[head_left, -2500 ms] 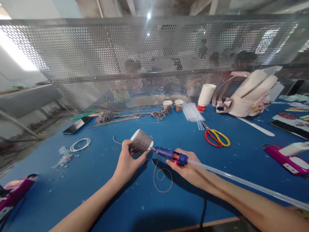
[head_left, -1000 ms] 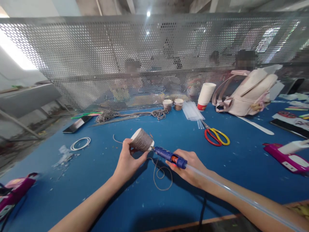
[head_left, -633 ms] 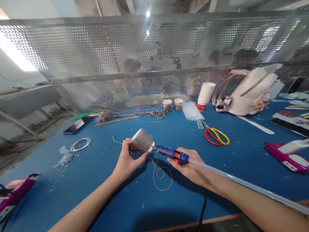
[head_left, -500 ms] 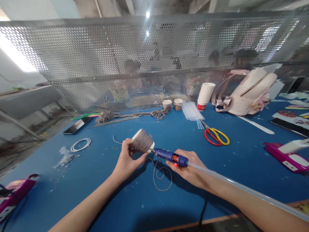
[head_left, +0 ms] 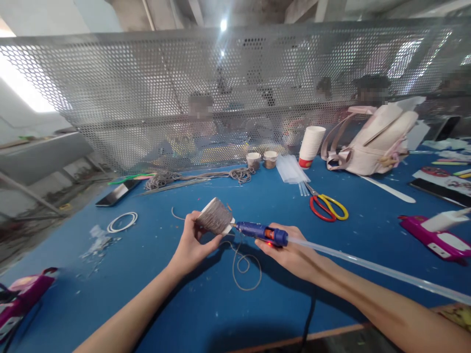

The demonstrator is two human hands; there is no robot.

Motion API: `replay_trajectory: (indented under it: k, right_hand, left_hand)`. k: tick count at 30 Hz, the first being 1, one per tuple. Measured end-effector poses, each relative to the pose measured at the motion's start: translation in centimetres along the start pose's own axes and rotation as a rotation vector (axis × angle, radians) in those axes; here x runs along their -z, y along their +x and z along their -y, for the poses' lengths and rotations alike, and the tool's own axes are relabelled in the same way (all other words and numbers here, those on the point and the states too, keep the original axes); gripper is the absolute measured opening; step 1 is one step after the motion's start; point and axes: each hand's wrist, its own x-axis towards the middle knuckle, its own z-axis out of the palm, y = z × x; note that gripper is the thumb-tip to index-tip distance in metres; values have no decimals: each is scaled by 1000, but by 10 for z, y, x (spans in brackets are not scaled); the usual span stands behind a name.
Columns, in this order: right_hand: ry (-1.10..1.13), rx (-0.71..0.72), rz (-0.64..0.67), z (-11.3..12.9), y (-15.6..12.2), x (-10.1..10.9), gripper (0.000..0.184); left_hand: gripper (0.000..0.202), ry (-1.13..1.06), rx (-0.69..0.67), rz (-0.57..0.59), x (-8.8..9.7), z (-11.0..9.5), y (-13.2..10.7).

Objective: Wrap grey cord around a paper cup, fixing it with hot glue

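Note:
A paper cup [head_left: 216, 216] wound with grey-brown cord lies tilted in my left hand [head_left: 194, 243], whose fingers and thumb grip it from the left and below. My right hand [head_left: 290, 250] is closed around a blue hot glue gun [head_left: 259, 232]. The gun's nozzle points left and meets, or nearly meets, the cup's edge on the right. A long clear glue stick [head_left: 368, 264] sticks out of the gun's back, over my right forearm. Loose cord [head_left: 247, 288] from the cup curls on the blue table [head_left: 176, 314] below.
Red-and-yellow scissors [head_left: 328, 208], clear glue sticks [head_left: 290, 169], stacked paper cups [head_left: 311, 147] and two cord-wrapped cups [head_left: 270, 160] stand or lie behind. Cord bundles [head_left: 162, 180], a phone [head_left: 117, 192], a white ring [head_left: 122, 222], power strips [head_left: 436, 238] and a backpack [head_left: 375, 142] surround the work. A perforated screen [head_left: 147, 98] closes the back.
The glue gun has turned slightly, its back end and the glue stick sitting a little higher at the right. The cup stays in my left hand, almost unmoved.

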Motion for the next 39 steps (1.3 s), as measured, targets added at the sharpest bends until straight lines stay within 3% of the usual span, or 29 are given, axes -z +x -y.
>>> replay_trajectory:
  k: [18, 26, 28, 31, 33, 36, 39]
  right_hand:
    - [68, -34, 10, 1, 2, 2, 30]
    - [260, -272, -35, -15, 16, 9, 36]
    - [198, -309, -51, -26, 22, 6, 39]
    - [-93, -309, -57, -46, 33, -4, 41]
    - [-226, -289, -80, -57, 39, -10, 34]
    - [-353, -249, -77, -64, 47, -13, 24]
    - [-434, -226, -27, -63, 48, -7, 26]
  left_hand:
    - [42, -48, -4, 26, 3, -1, 1]
    - [49, -72, 67, -24, 4, -4, 5]
    - [51, -87, 86, -26, 3, -5, 6]
    - [50, -110, 117, -25, 2, -5, 6]
    - [49, -120, 126, -27, 1, -4, 7]
    - [47, -144, 103, -26, -2, -4, 8]
    - [46, -164, 73, -14, -4, -7, 9]
